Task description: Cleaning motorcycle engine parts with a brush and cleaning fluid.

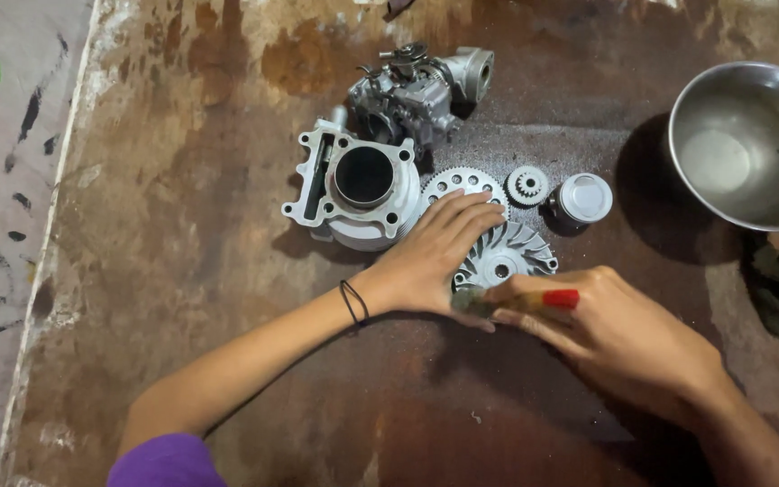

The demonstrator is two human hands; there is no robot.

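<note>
the rusty worktable lies bare along the left and across the near edge, wide enough for a hand to pass. the middle is crowded: cylinder block, carburetor, large gear, small gear, piston and finned pulley face sit close together. a steel bowl blocks the far right.

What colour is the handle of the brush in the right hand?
Red, on the brush handle held in the right hand; the head view shows it best.
</note>
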